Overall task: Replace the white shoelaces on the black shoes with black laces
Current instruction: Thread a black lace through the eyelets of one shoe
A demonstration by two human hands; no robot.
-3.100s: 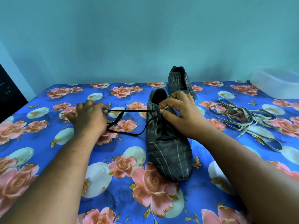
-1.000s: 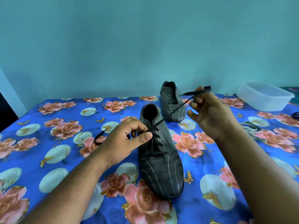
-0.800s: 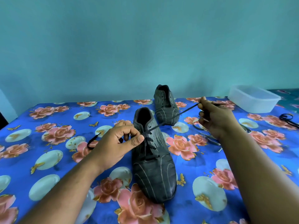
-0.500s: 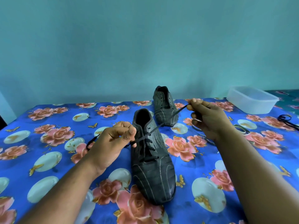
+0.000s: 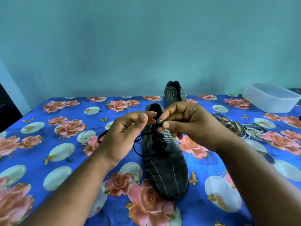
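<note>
A black striped shoe (image 5: pixel 164 167) lies toe toward me on the floral cloth, with a black lace (image 5: pixel 157 141) threaded through its eyelets. Above its opening my right hand (image 5: pixel 187 124) pinches the lace end between thumb and forefinger. Close beside it, my left hand (image 5: pixel 125 132) has curled fingers, and the lace's other part loops down under its palm (image 5: pixel 136 147). A second black shoe (image 5: pixel 175 93) stands behind, partly hidden by my right hand. The removed white laces (image 5: pixel 241 129) lie in a heap to the right.
A clear plastic tub (image 5: pixel 272 99) sits at the far right near the teal wall. The blue floral cloth (image 5: pixel 65 144) covers the whole surface. A dark object (image 5: pixel 6 108) stands past the left edge.
My right hand came back from the upper right to just above the shoe's opening. My left hand rose to meet it, and the lace went from taut to slack.
</note>
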